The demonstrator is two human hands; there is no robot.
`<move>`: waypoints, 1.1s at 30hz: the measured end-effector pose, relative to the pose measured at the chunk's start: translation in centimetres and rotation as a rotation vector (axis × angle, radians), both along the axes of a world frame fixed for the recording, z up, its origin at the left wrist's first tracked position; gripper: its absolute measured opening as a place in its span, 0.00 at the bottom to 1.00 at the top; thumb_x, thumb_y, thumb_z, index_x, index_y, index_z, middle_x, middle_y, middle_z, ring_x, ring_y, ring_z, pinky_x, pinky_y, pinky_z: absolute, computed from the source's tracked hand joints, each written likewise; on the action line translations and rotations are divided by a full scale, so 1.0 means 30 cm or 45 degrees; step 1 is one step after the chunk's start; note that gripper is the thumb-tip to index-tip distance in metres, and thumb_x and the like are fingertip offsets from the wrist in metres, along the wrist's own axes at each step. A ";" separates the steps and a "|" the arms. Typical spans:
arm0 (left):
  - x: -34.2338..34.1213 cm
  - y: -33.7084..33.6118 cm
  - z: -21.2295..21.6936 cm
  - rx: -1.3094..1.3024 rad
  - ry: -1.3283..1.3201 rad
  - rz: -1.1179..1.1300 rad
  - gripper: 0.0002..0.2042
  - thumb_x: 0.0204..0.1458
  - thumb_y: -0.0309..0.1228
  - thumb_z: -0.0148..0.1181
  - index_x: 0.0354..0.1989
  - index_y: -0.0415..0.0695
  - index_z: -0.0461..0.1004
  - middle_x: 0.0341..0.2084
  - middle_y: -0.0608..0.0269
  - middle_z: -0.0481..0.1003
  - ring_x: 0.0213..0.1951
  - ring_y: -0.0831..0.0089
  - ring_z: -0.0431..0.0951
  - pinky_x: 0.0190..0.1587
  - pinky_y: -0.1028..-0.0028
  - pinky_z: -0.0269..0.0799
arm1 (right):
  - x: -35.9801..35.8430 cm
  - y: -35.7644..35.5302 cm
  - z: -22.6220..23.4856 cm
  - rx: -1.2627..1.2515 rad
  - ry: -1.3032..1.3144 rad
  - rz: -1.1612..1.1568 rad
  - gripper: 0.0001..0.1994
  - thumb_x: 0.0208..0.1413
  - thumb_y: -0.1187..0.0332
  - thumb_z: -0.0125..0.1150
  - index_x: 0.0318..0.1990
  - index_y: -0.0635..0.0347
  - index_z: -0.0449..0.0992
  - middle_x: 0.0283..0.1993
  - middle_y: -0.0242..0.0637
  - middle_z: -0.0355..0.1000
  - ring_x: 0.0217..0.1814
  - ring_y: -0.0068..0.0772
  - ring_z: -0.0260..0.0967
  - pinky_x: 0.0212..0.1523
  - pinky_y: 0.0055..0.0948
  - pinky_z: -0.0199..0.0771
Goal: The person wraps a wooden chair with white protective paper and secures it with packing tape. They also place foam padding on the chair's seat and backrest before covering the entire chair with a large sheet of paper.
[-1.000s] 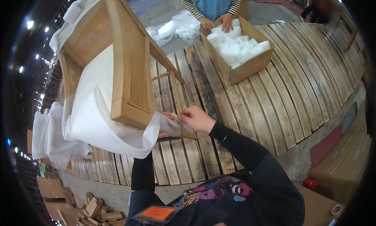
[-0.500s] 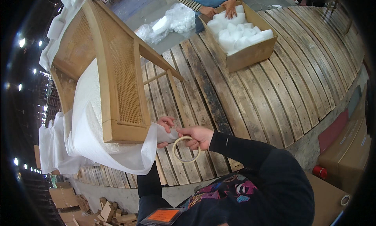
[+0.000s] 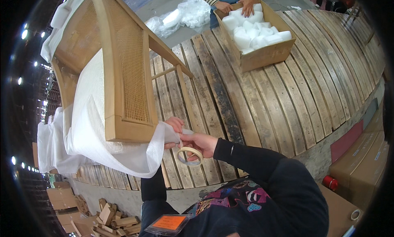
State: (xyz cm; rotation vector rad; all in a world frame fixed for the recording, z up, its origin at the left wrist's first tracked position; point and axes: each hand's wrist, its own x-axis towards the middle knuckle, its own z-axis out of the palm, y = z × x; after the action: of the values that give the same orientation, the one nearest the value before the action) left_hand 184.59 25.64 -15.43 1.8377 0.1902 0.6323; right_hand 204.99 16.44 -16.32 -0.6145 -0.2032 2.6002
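Observation:
A wooden chair (image 3: 111, 72) with woven cane panels stands tilted at the left, its seat covered in white foam wrap. From its lower corner, a loose white foam sheet (image 3: 143, 158) sags and runs to my hands. My left hand (image 3: 175, 124) is closed around the bunched end of that sheet. Close beside it, my right hand (image 3: 205, 144) holds a roll of masking tape (image 3: 191, 149), thumb toward the foam. A short tape strip seems to run up from the roll to the foam. Some fingers of both hands are hidden.
Across the slatted wooden platform (image 3: 262, 109), a person in striped sleeves has both hands at a cardboard box (image 3: 266, 58) of white foam pieces (image 3: 256, 33). Clear plastic (image 3: 191, 13) lies behind. Cartons (image 3: 357, 163) and a red cylinder (image 3: 330, 182) sit right; cardboard scraps (image 3: 111, 218) lower left.
The tape roll has turned and moved slightly left, closer under the foam end. My right hand has shifted left with it. The whole view has also shifted a little.

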 end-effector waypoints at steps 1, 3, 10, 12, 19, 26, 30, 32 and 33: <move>-0.003 -0.011 0.007 -0.054 0.005 0.022 0.21 0.43 0.39 0.71 0.43 0.48 0.70 0.41 0.59 0.74 0.50 0.60 0.70 0.62 0.50 0.57 | -0.003 0.001 -0.009 0.048 -0.133 -0.007 0.18 0.66 0.50 0.55 0.36 0.56 0.76 0.26 0.26 0.70 0.19 0.22 0.63 0.18 0.22 0.61; -0.008 -0.038 0.028 -0.174 0.046 0.075 0.24 0.43 0.42 0.71 0.46 0.47 0.71 0.45 0.57 0.74 0.54 0.58 0.69 0.64 0.49 0.55 | -0.009 0.016 -0.034 0.220 -0.244 0.002 0.20 0.62 0.47 0.61 0.37 0.58 0.76 0.27 0.28 0.71 0.22 0.25 0.67 0.22 0.25 0.68; -0.010 -0.063 0.076 -0.178 0.166 0.228 0.30 0.43 0.44 0.72 0.53 0.44 0.70 0.50 0.55 0.73 0.60 0.58 0.65 0.64 0.50 0.56 | 0.024 0.162 -0.125 1.642 -1.293 -0.271 0.42 0.40 0.51 0.80 0.57 0.67 0.64 0.48 0.47 0.72 0.43 0.36 0.75 0.42 0.32 0.77; -0.014 -0.045 0.067 -0.095 0.196 0.273 0.32 0.43 0.45 0.72 0.55 0.43 0.70 0.52 0.54 0.73 0.61 0.58 0.65 0.65 0.50 0.56 | 0.033 0.215 -0.114 1.760 -0.871 -0.378 0.40 0.43 0.59 0.80 0.60 0.65 0.63 0.52 0.45 0.70 0.51 0.36 0.71 0.51 0.31 0.73; -0.057 -0.084 0.083 0.189 0.341 0.501 0.36 0.44 0.45 0.73 0.60 0.40 0.69 0.55 0.53 0.73 0.64 0.59 0.63 0.64 0.53 0.58 | 0.016 0.286 -0.057 1.354 -0.011 0.060 0.49 0.52 0.74 0.70 0.74 0.60 0.39 0.66 0.45 0.64 0.67 0.33 0.64 0.64 0.36 0.66; -0.106 -0.183 0.124 -0.039 0.168 0.813 0.26 0.48 0.36 0.71 0.55 0.41 0.72 0.48 0.56 0.76 0.54 0.65 0.71 0.56 0.62 0.65 | 0.001 0.274 -0.058 1.312 0.064 0.097 0.52 0.55 0.80 0.63 0.77 0.49 0.28 0.69 0.41 0.62 0.68 0.31 0.63 0.65 0.32 0.63; 0.008 -0.317 0.085 -0.011 0.052 1.472 0.21 0.50 0.31 0.69 0.53 0.41 0.74 0.44 0.57 0.78 0.47 0.69 0.75 0.51 0.67 0.70 | 0.009 0.272 -0.059 1.269 0.001 0.132 0.54 0.52 0.81 0.65 0.77 0.52 0.30 0.73 0.38 0.56 0.70 0.31 0.59 0.66 0.32 0.63; 0.142 -0.501 0.053 0.057 -0.086 2.024 0.19 0.51 0.28 0.69 0.52 0.41 0.75 0.41 0.58 0.79 0.44 0.71 0.78 0.49 0.70 0.72 | 0.009 0.282 -0.056 1.301 -0.032 0.176 0.54 0.50 0.82 0.64 0.77 0.53 0.30 0.73 0.38 0.56 0.70 0.32 0.59 0.65 0.32 0.63; 0.215 -0.604 0.041 -0.077 -0.020 2.255 0.09 0.51 0.26 0.68 0.38 0.40 0.76 0.27 0.64 0.76 0.29 0.76 0.74 0.34 0.76 0.70 | 0.008 0.288 -0.053 1.325 -0.035 0.168 0.54 0.49 0.84 0.61 0.77 0.51 0.30 0.70 0.40 0.59 0.68 0.32 0.61 0.64 0.32 0.64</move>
State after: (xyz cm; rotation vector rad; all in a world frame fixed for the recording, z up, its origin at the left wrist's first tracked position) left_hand 191.03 7.52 -14.20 1.1777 1.8717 1.7255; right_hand 205.24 25.10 -17.90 -0.2376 -1.4991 2.1588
